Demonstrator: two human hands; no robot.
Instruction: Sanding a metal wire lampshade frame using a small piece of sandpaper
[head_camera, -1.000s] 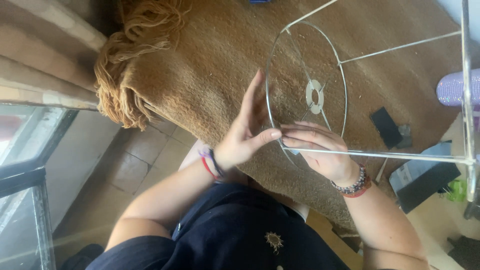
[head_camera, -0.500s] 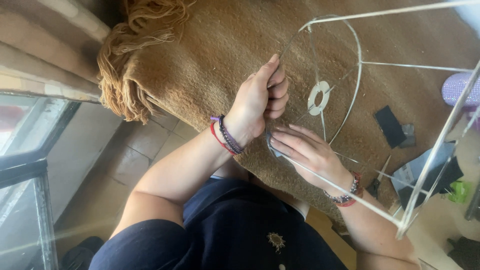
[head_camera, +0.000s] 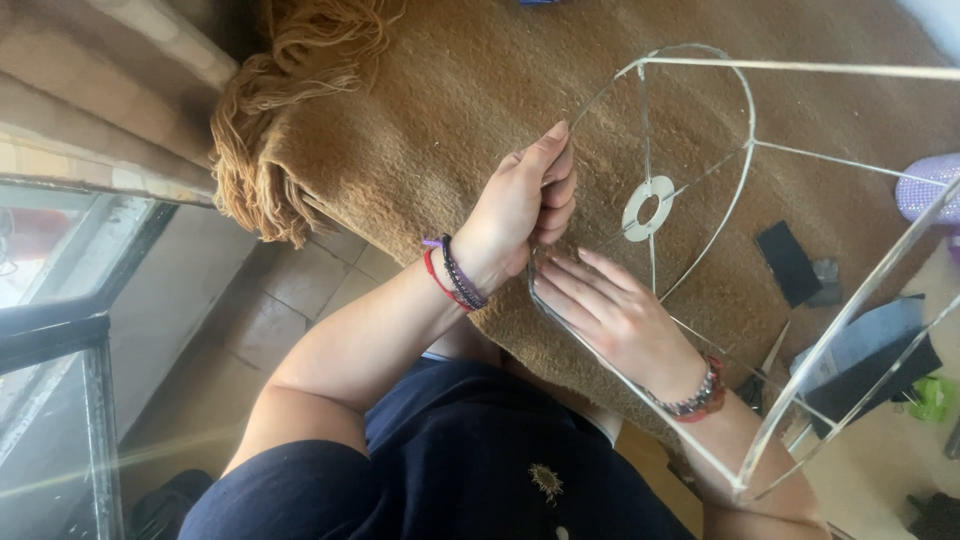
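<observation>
— Nearest us, what are we holding?
— Our right hand (head_camera: 622, 318) is pinching the rim of the white wire lampshade frame (head_camera: 745, 170), while our left hand (head_camera: 520, 205) is curling onto that same ring.
— Handling?
— Probably light, springy (bendable thin wire); we're gripping the rim, the frame leaning over the brown woven rug (head_camera: 450, 90).

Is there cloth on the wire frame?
No, the wire frame is bare; the brown rug shows through it, and both hands touch its ring.
</observation>
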